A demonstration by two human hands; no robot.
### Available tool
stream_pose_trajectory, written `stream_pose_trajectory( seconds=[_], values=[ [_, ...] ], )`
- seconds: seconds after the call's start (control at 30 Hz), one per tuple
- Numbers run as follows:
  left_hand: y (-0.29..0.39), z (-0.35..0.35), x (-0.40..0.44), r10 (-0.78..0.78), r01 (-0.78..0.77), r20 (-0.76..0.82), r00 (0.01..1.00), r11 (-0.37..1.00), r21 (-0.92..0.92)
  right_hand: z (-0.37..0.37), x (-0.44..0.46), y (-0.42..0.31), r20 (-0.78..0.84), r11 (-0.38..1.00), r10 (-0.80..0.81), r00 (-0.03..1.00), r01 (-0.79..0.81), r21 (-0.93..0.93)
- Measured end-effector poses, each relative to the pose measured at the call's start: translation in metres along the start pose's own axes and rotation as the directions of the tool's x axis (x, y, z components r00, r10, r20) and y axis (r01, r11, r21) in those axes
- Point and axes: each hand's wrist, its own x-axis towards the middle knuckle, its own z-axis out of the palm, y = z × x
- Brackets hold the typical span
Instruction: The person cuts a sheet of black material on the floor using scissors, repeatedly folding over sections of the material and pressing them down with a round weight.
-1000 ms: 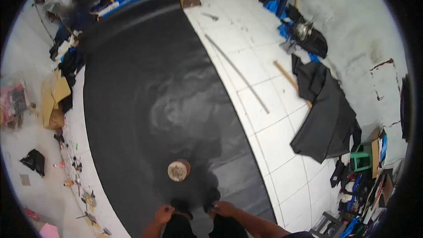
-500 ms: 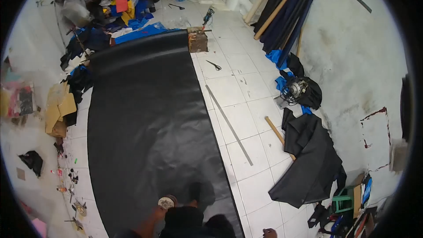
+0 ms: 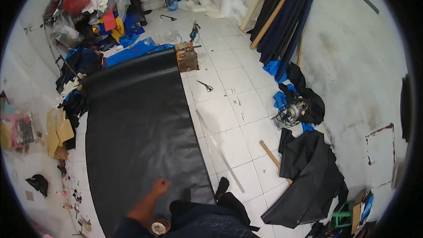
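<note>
My left hand (image 3: 161, 186) is over a wide black sheet (image 3: 132, 136), its fingers curled closed. What they hold, if anything, is too small to make out. Below that forearm, close to my body, is a round object with a pale patterned top (image 3: 159, 227); I cannot tell its kind. The sheet runs away from me to a roll (image 3: 132, 68) at its far end. My right hand is out of view. My foot (image 3: 222, 186) in a dark covering is at the sheet's right edge.
On the white tiles right of the sheet lie scissors (image 3: 205, 86) and a long metal strip (image 3: 220, 152). A block (image 3: 188, 61) stands by the roll's end. Crumpled black material (image 3: 308, 178) lies at right, fabric rolls (image 3: 282, 22) lean behind, and a scrap heap (image 3: 97, 17) fills the far left.
My left hand has moved forward over the sheet, away from the round object. My right hand has left the view. My foot now shows at the sheet's right edge, and the view has shifted.
</note>
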Motion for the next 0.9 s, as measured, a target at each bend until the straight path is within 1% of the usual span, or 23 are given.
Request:
stream_pose_trajectory(
  seconds=[0.03, 0.1, 0.13, 0.2, 0.23, 0.27, 0.3, 0.33, 0.37, 0.4, 0.43, 0.5, 0.53, 0.57, 0.6, 0.63, 0.67, 0.7, 0.73, 0.77, 0.83, 0.87, 0.9],
  values=[
    [0.016, 0.005, 0.003, -0.009, 0.009, -0.004, 1.0, 1.0, -0.008, -0.032, 0.027, -0.018, -0.016, 0.999, -0.015, 1.0, 0.015, -0.034],
    [0.051, 0.016, -0.004, -0.094, 0.095, 0.06, 0.994, 0.996, 0.002, -0.106, 0.087, -0.055, -0.072, 0.99, -0.052, 0.996, 0.042, -0.133],
    [0.067, 0.022, -0.007, -0.123, 0.124, 0.061, 0.991, 0.992, -0.021, -0.147, 0.121, -0.081, -0.107, 0.981, -0.055, 0.993, 0.034, -0.192],
    [0.106, 0.03, -0.01, -0.23, 0.251, 0.195, 0.954, 0.963, -0.094, -0.23, 0.182, -0.159, -0.183, 0.957, -0.093, 0.979, 0.037, -0.288],
    [0.121, 0.036, -0.008, -0.254, 0.28, 0.193, 0.948, 0.952, -0.125, -0.266, 0.208, -0.207, -0.221, 0.942, -0.164, 0.961, 0.086, -0.325],
    [0.137, 0.04, 0.0, -0.226, 0.254, 0.178, 0.958, 0.955, -0.152, -0.298, 0.241, -0.248, -0.228, 0.88, -0.43, 0.873, 0.349, -0.323],
    [0.152, 0.041, 0.015, -0.194, 0.222, 0.16, 0.968, 0.958, -0.181, -0.322, 0.259, -0.306, -0.239, 0.686, -0.674, 0.699, 0.473, -0.553],
    [0.162, 0.045, 0.031, -0.208, 0.238, 0.152, 0.966, 0.947, -0.217, -0.339, 0.248, -0.384, -0.298, 0.815, -0.548, 0.781, 0.42, -0.399],
    [0.166, 0.053, 0.05, -0.126, 0.137, 0.068, 0.99, 0.972, -0.19, -0.345, 0.248, -0.445, -0.274, 0.792, -0.572, 0.773, 0.433, -0.431],
    [0.17, 0.06, 0.069, -0.043, 0.04, -0.014, 0.999, 0.987, -0.153, -0.348, 0.252, -0.499, -0.163, 0.75, -0.613, 0.773, 0.505, -0.426],
    [0.177, 0.065, 0.088, -0.061, 0.056, -0.022, 0.998, 0.979, -0.194, -0.348, 0.255, -0.544, -0.053, 0.706, -0.648, 0.76, 0.573, -0.417],
    [0.203, 0.063, 0.138, -0.05, -0.004, -0.142, 0.989, 0.932, -0.361, -0.325, 0.261, -0.621, 0.124, 0.657, -0.622, 0.773, 0.601, -0.455],
    [0.225, 0.053, 0.149, -0.074, 0.015, -0.135, 0.988, 0.919, -0.394, -0.313, 0.268, -0.643, 0.279, 0.646, -0.605, 0.746, 0.665, -0.376],
    [0.251, 0.027, 0.162, -0.035, -0.022, -0.129, 0.991, 0.908, -0.419, -0.296, 0.273, -0.666, 0.422, 0.644, -0.588, 0.69, 0.715, -0.273],
    [0.273, 0.0, 0.177, 0.006, -0.063, -0.133, 0.991, 0.899, -0.433, -0.281, 0.256, -0.702, 0.507, 0.549, -0.565, 0.651, 0.755, -0.358],
    [0.289, -0.012, 0.19, -0.011, -0.054, -0.142, 0.99, 0.895, -0.442, -0.27, 0.231, -0.739, 0.589, 0.44, -0.526, 0.614, 0.789, -0.429],
    [0.307, -0.023, 0.201, 0.06, -0.132, -0.189, 0.98, 0.91, -0.394, -0.261, 0.22, -0.766, 0.602, 0.424, -0.523, 0.603, 0.797, -0.431],
    [0.325, -0.031, 0.211, 0.132, -0.207, -0.228, 0.965, 0.915, -0.345, -0.259, 0.213, -0.79, 0.676, 0.143, -0.527, 0.514, 0.838, -0.526],
    [0.342, -0.042, 0.221, 0.152, -0.196, -0.151, 0.977, 0.916, -0.35, -0.26, 0.213, -0.816, 0.75, -0.159, -0.508, 0.425, 0.809, -0.566],
    [0.355, -0.047, 0.23, 0.146, -0.201, -0.172, 0.974, 0.91, -0.362, -0.263, 0.222, -0.84, 0.756, -0.184, -0.507, 0.414, 0.804, -0.565],
    [0.373, -0.044, 0.248, 0.117, -0.136, -0.084, 0.99, 0.951, -0.278, -0.263, 0.248, -0.89, 0.76, -0.089, -0.517, 0.394, 0.858, -0.505],
    [0.388, -0.045, 0.253, -0.027, 0.017, -0.047, 0.999, 0.979, -0.202, -0.268, 0.251, -0.916, 0.77, -0.112, -0.511, 0.383, 0.858, -0.501],
    [0.392, -0.038, 0.265, -0.04, 0.027, -0.056, 0.998, 0.975, -0.221, -0.277, 0.247, -0.945, 0.757, -0.051, -0.546, 0.36, 0.887, -0.459]
  ],
)
